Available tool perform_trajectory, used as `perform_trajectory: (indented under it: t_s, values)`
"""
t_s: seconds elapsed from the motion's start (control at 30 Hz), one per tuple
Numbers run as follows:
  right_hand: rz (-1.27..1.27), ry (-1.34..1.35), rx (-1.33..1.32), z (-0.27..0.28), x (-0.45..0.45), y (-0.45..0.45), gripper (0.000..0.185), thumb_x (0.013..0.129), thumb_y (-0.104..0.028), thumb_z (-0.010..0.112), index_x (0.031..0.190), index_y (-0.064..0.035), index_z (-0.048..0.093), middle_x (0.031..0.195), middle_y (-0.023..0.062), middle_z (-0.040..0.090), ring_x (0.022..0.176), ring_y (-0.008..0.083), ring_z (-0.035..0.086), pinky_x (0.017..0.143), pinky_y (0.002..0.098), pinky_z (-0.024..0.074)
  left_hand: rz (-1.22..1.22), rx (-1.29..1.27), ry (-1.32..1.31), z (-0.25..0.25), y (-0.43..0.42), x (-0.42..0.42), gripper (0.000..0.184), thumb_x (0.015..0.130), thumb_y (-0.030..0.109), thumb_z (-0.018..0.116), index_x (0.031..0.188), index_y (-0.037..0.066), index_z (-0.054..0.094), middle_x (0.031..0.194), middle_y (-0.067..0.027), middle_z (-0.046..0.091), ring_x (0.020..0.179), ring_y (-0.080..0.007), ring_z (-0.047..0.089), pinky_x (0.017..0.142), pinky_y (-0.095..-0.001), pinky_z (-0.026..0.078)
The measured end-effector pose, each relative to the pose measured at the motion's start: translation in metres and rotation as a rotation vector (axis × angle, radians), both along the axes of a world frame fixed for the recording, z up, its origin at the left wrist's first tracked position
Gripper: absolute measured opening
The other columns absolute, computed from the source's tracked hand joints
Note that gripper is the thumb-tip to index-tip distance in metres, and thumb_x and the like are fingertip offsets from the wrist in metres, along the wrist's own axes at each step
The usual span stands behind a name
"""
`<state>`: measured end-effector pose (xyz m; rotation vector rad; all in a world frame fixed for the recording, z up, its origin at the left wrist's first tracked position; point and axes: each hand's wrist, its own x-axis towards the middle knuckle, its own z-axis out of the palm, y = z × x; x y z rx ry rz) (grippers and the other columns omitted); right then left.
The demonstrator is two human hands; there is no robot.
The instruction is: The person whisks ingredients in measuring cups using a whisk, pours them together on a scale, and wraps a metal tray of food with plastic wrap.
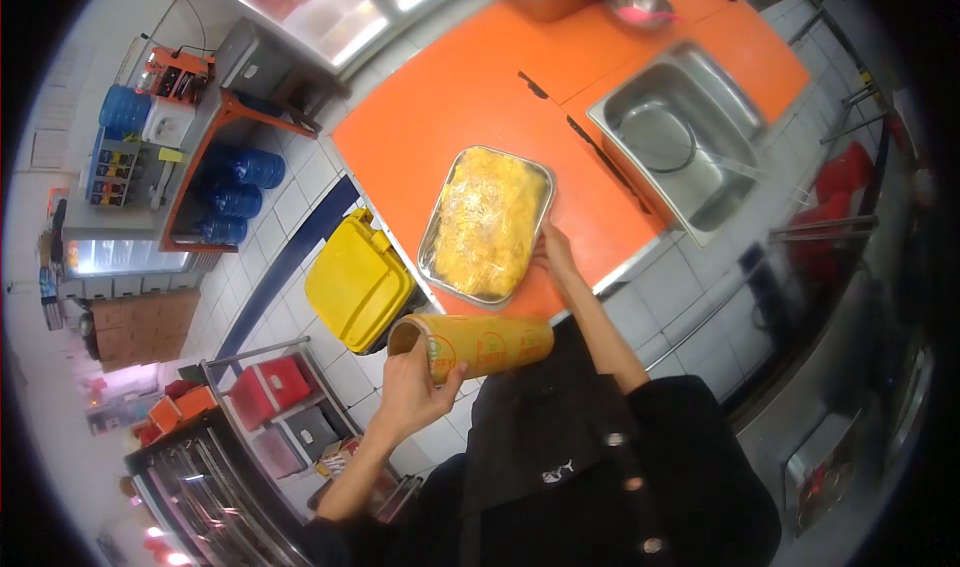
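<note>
A rectangular metal tray [430, 259] of yellow, crumbly-looking food [487, 217] lies on the orange tabletop, and shiny clear film covers the food. At the tray's right edge is my right hand [556, 255], its fingers closed on the rim and partly hidden. My left hand [413, 392] grips one end of a thick yellowish roll of cling film [500, 347] with printed lettering. The roll lies sideways in front of my apron, just off the table's near edge.
A yellow lidded bin [360, 282] stands left of the orange table [400, 117]. To the right is a steel sink [735, 92], with a metal bowl [640, 7] beyond it. Large blue water bottles [235, 199] sit under a side counter; a wheeled rack [215, 477] stands lower left.
</note>
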<state>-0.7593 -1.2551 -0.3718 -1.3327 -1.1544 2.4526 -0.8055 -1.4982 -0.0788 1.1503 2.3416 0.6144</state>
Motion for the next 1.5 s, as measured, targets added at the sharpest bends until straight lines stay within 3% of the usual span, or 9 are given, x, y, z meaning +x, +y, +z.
perform_trajectory:
  t_s: [0.17,0.27,0.53,0.73,0.87,0.93,1.07,1.13,1.5]
  values:
    - [-0.33,0.156,-0.118,-0.009,-0.03,-0.01,0.043,0.101,-0.044,0.04,0.114,-0.0061,0.055,0.095,0.0083,0.064,0.08,0.0192,0.063,0.07,0.0332,0.0516,0.04,-0.066,0.036,0.0,0.007,-0.01,0.047,0.078,0.021,0.069,0.104,-0.015,0.053,0.065,-0.0246,0.063,0.059,-0.0423,0.063,0.058,-0.048,0.051]
    - [-0.19,0.142,-0.047,0.003,-0.024,0.007,0.037,0.1,-0.038,0.042,0.114,-0.0066,0.054,0.095,0.0072,0.064,0.08,0.0172,0.062,0.068,0.0306,0.0501,0.1,-0.285,0.169,-0.011,0.009,-0.016,0.041,0.079,0.022,0.069,0.096,-0.012,0.053,0.063,-0.0249,0.062,0.06,-0.0438,0.063,0.059,-0.0499,0.051]
    - [-0.093,0.11,0.121,-0.039,-0.047,0.038,0.026,0.1,-0.032,0.047,0.105,-0.0079,0.056,0.087,0.0047,0.062,0.072,0.0133,0.059,0.059,0.0279,0.0465,0.21,-0.296,0.254,-0.014,0.041,-0.008,0.038,0.08,0.025,0.069,0.092,-0.007,0.052,0.063,-0.0225,0.063,0.058,-0.0424,0.062,0.059,-0.0498,0.05]
    - [-0.176,-0.039,0.313,-0.009,0.003,0.013,0.03,0.101,-0.033,0.048,0.099,-0.0052,0.059,0.082,0.0037,0.061,0.068,0.0113,0.058,0.057,0.0255,0.0478,0.178,-0.324,0.261,-0.013,0.051,-0.008,0.044,0.081,0.031,0.071,0.092,-0.007,0.053,0.065,-0.0248,0.062,0.064,-0.0427,0.063,0.06,-0.0495,0.05]
    - [0.229,-0.282,0.343,-0.052,0.069,-0.055,0.031,0.099,-0.028,0.05,0.112,-0.0014,0.06,0.085,0.005,0.064,0.071,0.0136,0.061,0.062,0.0277,0.0511,0.087,-0.382,0.186,-0.001,0.031,-0.028,0.051,0.078,0.035,0.075,0.098,-0.007,0.054,0.067,-0.0239,0.064,0.065,-0.0421,0.064,0.063,-0.0487,0.051]
    - [0.59,-0.116,0.158,-0.009,0.084,-0.073,0.033,0.097,-0.025,0.052,0.116,0.0018,0.056,0.093,0.0083,0.064,0.08,0.0149,0.063,0.069,0.0291,0.0524,0.032,-0.356,0.158,0.001,0.023,-0.039,0.052,0.077,0.036,0.076,0.099,-0.005,0.054,0.068,-0.0234,0.064,0.065,-0.0417,0.064,0.064,-0.0488,0.051]
    - [0.351,-0.034,0.396,-0.044,0.074,-0.105,0.038,0.093,-0.03,0.057,0.112,0.003,0.057,0.101,0.0144,0.065,0.09,0.0207,0.065,0.08,0.0354,0.0538,0.009,-0.311,0.126,-0.012,0.016,-0.072,0.044,0.076,0.032,0.077,0.095,-0.004,0.059,0.074,-0.0237,0.065,0.072,-0.0412,0.065,0.067,-0.0475,0.051]
    - [0.161,0.095,-0.118,0.003,0.055,-0.078,0.036,0.096,-0.033,0.056,0.11,-0.0006,0.055,0.102,0.0124,0.062,0.093,0.0194,0.063,0.086,0.034,0.0534,0.059,-0.23,0.035,-0.016,0.02,-0.084,0.04,0.076,0.03,0.076,0.093,-0.004,0.062,0.082,-0.0243,0.067,0.079,-0.0396,0.066,0.072,-0.0441,0.052]
    - [-0.025,0.147,-0.123,-0.002,0.044,-0.061,0.03,0.099,-0.037,0.051,0.096,-0.0067,0.054,0.086,0.003,0.059,0.082,0.0127,0.06,0.077,0.0302,0.0512,0.414,-0.161,-0.658,-0.1,-0.042,-0.131,0.043,0.084,0.023,0.073,0.112,-0.006,0.059,0.097,-0.0141,0.069,0.087,-0.0199,0.067,0.08,-0.0321,0.053]
